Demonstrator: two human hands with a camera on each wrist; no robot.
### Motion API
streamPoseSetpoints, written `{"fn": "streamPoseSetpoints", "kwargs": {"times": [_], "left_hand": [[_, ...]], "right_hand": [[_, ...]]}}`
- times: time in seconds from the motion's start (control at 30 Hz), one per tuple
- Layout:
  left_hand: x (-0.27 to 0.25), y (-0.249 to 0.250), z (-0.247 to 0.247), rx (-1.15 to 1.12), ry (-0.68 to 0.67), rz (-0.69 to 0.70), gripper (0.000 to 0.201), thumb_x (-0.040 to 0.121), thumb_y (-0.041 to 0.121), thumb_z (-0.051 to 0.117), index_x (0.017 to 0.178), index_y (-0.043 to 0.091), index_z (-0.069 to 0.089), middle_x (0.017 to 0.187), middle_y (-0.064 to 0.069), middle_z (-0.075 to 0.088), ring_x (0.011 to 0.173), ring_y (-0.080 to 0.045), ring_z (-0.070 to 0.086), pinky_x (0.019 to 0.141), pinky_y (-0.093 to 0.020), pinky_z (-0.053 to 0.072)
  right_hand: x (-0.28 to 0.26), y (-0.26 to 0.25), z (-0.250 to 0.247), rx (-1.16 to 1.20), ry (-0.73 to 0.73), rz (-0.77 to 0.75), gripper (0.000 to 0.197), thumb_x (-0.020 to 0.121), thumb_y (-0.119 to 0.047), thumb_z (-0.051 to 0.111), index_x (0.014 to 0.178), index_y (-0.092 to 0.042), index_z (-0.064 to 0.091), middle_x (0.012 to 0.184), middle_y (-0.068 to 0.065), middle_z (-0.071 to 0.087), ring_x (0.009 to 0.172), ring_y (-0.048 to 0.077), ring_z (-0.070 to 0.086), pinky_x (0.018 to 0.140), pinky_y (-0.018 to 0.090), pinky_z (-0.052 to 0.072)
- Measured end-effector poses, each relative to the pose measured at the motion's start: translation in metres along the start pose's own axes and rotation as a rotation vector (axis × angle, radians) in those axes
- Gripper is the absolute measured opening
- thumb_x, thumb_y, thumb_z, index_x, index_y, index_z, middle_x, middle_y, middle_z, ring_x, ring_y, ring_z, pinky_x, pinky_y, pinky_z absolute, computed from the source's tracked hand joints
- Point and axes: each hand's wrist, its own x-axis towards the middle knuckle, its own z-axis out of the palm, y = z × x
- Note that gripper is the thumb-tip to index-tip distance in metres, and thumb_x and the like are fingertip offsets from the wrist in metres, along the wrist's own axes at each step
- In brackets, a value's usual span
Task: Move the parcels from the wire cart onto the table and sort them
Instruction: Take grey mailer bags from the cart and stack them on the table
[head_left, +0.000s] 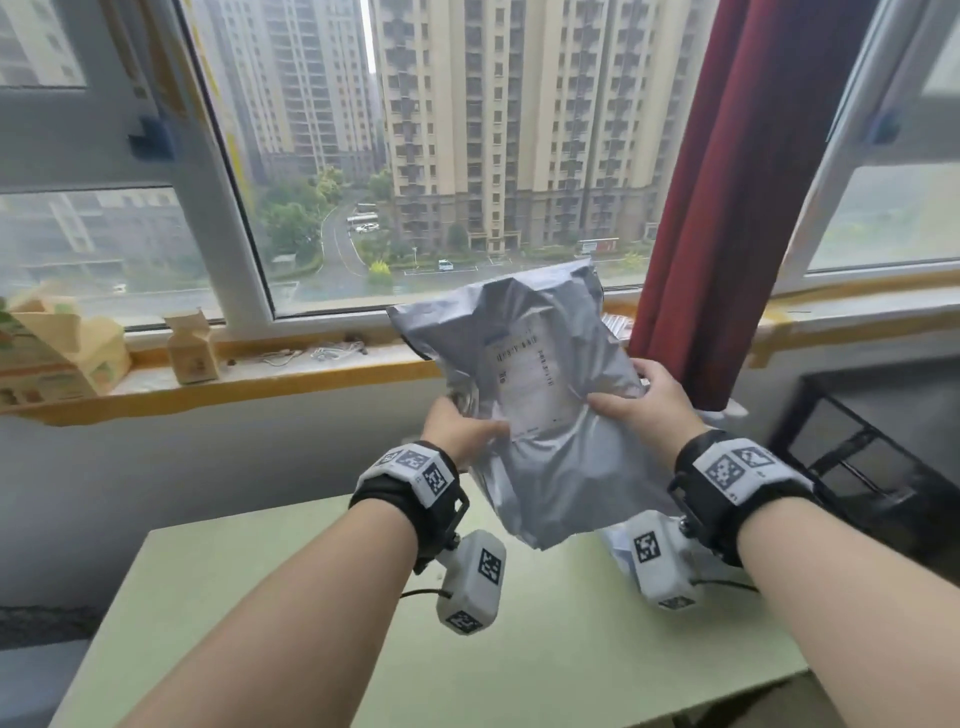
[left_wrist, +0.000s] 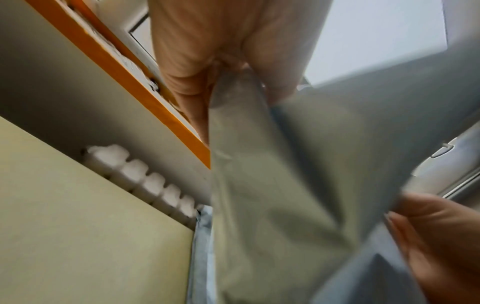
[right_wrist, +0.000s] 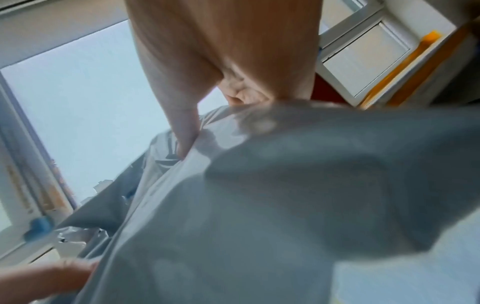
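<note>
A grey plastic mailer parcel (head_left: 540, 395) with a white shipping label hangs upright above the pale green table (head_left: 291, 613). My left hand (head_left: 460, 428) grips its left edge, thumb on the front. My right hand (head_left: 644, 402) grips its right edge, thumb pressed on the label side. In the left wrist view my left hand (left_wrist: 223, 67) pinches the parcel (left_wrist: 285, 185). In the right wrist view my right hand (right_wrist: 207, 98) holds the parcel (right_wrist: 259, 205), thumb on the plastic. Another pale parcel (head_left: 618, 545) lies on the table behind my right wrist, mostly hidden. The black wire cart (head_left: 862, 457) stands at the right.
A window sill (head_left: 270, 384) with orange trim runs behind the table and carries cardboard boxes (head_left: 57, 353) and a small carton (head_left: 192, 348). A red curtain (head_left: 727, 208) hangs at the right. A white radiator (left_wrist: 145, 181) sits between table and wall.
</note>
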Motion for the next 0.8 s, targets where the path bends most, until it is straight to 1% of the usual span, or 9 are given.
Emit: {"fn": "streamPoseSetpoints", "kwargs": {"times": [0.07, 0.17, 0.33, 0.4, 0.47, 0.57, 0.67, 0.73, 0.8], "left_hand": [[0.011, -0.003, 0.034, 0.105, 0.036, -0.005, 0.058, 0.058, 0.017, 0.078, 0.111, 0.005, 0.057, 0.107, -0.012, 0.067, 0.094, -0.029, 0.066, 0.086, -0.043, 0.056], [0.023, -0.004, 0.08, 0.205, 0.091, 0.027, 0.029, 0.076, 0.005, 0.066, 0.105, 0.004, 0.06, 0.104, -0.014, 0.067, 0.096, -0.03, 0.064, 0.087, -0.038, 0.053], [0.049, -0.008, 0.143, 0.196, 0.049, 0.012, 0.032, 0.082, 0.004, 0.055, 0.114, 0.003, 0.057, 0.114, -0.016, 0.064, 0.105, -0.032, 0.061, 0.092, -0.04, 0.05], [0.059, -0.013, 0.159, 0.213, 0.027, -0.029, 0.031, 0.082, 0.004, 0.053, 0.114, 0.005, 0.053, 0.111, -0.013, 0.061, 0.104, -0.031, 0.059, 0.09, -0.038, 0.05], [0.066, -0.02, 0.17, 0.215, -0.002, -0.078, 0.027, 0.082, 0.005, 0.053, 0.108, 0.009, 0.047, 0.105, -0.013, 0.059, 0.1, -0.033, 0.061, 0.088, -0.041, 0.053], [0.075, -0.032, 0.18, 0.196, -0.072, -0.137, 0.039, 0.081, 0.003, 0.057, 0.117, 0.007, 0.044, 0.108, -0.017, 0.059, 0.099, -0.034, 0.062, 0.089, -0.045, 0.053], [0.082, -0.046, 0.185, 0.307, -0.035, -0.158, 0.049, 0.082, 0.008, 0.06, 0.127, 0.008, 0.039, 0.12, -0.013, 0.058, 0.108, -0.032, 0.059, 0.094, -0.04, 0.049], [0.085, -0.051, 0.187, 0.354, 0.009, -0.139, 0.067, 0.083, 0.018, 0.064, 0.14, 0.012, 0.029, 0.13, -0.011, 0.054, 0.117, -0.03, 0.055, 0.099, -0.035, 0.045], [0.09, -0.051, 0.19, 0.342, 0.028, -0.086, 0.086, 0.08, 0.019, 0.065, 0.149, 0.019, 0.015, 0.145, -0.01, 0.04, 0.129, -0.028, 0.045, 0.105, -0.033, 0.038]], "right_hand": [[0.02, 0.016, -0.028, -0.101, 0.078, -0.01, 0.066, 0.072, -0.017, 0.083, 0.13, -0.014, 0.051, 0.115, 0.003, 0.062, 0.102, 0.02, 0.06, 0.097, 0.037, 0.047], [0.044, 0.04, -0.066, -0.179, 0.153, -0.007, 0.062, 0.073, -0.013, 0.08, 0.129, -0.015, 0.053, 0.116, 0.004, 0.062, 0.101, 0.02, 0.059, 0.098, 0.036, 0.045], [0.08, 0.075, -0.114, -0.343, 0.204, 0.019, 0.056, 0.08, -0.013, 0.074, 0.131, -0.013, 0.051, 0.125, 0.008, 0.06, 0.112, 0.028, 0.057, 0.094, 0.031, 0.041], [0.091, 0.089, -0.121, -0.396, 0.209, 0.054, 0.053, 0.083, -0.016, 0.072, 0.132, -0.015, 0.052, 0.127, 0.007, 0.06, 0.115, 0.029, 0.056, 0.094, 0.032, 0.041], [0.101, 0.101, -0.124, -0.443, 0.213, 0.094, 0.05, 0.085, -0.02, 0.069, 0.132, -0.017, 0.052, 0.13, 0.008, 0.059, 0.117, 0.03, 0.054, 0.096, 0.033, 0.041], [0.114, 0.122, -0.122, -0.538, 0.191, 0.169, 0.046, 0.088, -0.025, 0.064, 0.132, -0.018, 0.052, 0.133, 0.01, 0.056, 0.118, 0.033, 0.053, 0.097, 0.035, 0.041], [0.12, 0.142, -0.114, -0.756, 0.069, 0.266, 0.05, 0.089, -0.034, 0.056, 0.137, -0.025, 0.047, 0.138, 0.012, 0.048, 0.125, 0.035, 0.046, 0.104, 0.042, 0.039], [0.123, 0.145, -0.103, -0.88, 0.04, 0.214, 0.052, 0.091, -0.036, 0.05, 0.142, -0.03, 0.04, 0.148, 0.01, 0.033, 0.136, 0.032, 0.031, 0.11, 0.048, 0.031], [0.129, 0.14, -0.088, -0.934, -0.002, 0.066, 0.054, 0.094, -0.036, 0.044, 0.146, -0.033, 0.03, 0.159, 0.005, 0.015, 0.146, 0.026, 0.011, 0.116, 0.052, 0.017]]}}
